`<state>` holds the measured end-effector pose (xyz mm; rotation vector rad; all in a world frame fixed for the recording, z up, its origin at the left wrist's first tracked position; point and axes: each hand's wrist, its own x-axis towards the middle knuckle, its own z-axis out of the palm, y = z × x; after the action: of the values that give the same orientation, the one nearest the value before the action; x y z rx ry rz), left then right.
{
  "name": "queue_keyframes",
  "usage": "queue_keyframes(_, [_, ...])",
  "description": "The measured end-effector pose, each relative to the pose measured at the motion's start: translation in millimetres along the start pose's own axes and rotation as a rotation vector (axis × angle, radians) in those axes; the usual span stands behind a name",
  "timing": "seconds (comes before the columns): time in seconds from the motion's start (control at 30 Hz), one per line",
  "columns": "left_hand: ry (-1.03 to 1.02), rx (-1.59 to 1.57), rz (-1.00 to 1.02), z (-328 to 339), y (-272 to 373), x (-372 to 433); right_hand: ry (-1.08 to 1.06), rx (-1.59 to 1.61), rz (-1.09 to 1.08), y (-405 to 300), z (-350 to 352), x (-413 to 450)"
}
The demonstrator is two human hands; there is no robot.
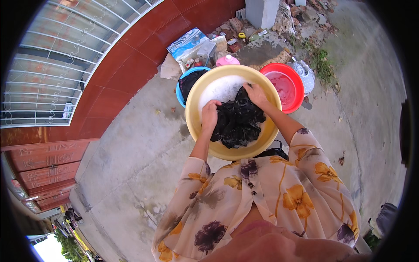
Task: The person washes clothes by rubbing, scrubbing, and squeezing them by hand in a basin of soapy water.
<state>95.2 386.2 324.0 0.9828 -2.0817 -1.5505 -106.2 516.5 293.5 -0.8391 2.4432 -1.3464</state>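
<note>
A wide yellow plastic basin [233, 154] stands close in front of me, with white suds [222, 85] along its far left side. In it lies a wet, bunched black garment [240, 124]. My left hand [210, 115] grips the cloth at its left edge, with the fingers bent over it. My right hand [256, 94] pinches a raised corner of the same cloth near the far right of the basin. The fingertips of both hands are partly hidden by the cloth and the suds.
Behind the basin at left is a blue basin [178, 95] holding dark cloth; at right, a red basin [299, 88] of pinkish liquid beside a dotted bag [306, 77]. A pink jug [227, 60], cardboard and rubble lie beyond. A red-tiled wall [127, 65] runs along the left.
</note>
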Motion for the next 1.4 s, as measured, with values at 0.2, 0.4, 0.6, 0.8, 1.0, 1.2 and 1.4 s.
queue_keyframes(0.2, [-0.034,0.467,-0.045,-56,46,-46,-0.183,1.178,0.871,-51,-70,-8])
queue_keyframes(0.4, [-0.310,0.604,0.386,36,54,-40,-0.280,1.253,0.736,-84,-73,-25])
queue_keyframes(0.6, [-0.172,-0.517,-0.052,25,31,-42,-0.384,1.054,0.472,-85,-91,-39])
queue_keyframes(0.8, [-0.216,-0.983,-0.533,-32,63,-59,-0.383,0.122,0.055,24,-36,-41])
queue_keyframes(1.0, [-0.237,-0.895,-0.531,-39,31,-74,-0.461,-0.189,-0.076,-40,-14,-64])
queue_keyframes(1.2, [-0.470,-1.142,-0.322,-40,84,-68,-0.658,1.372,0.691,-94,-24,-79])
queue_keyframes(1.4, [-0.298,-0.482,-0.301,-34,35,-48,-0.403,0.895,0.157,-76,-49,-37])
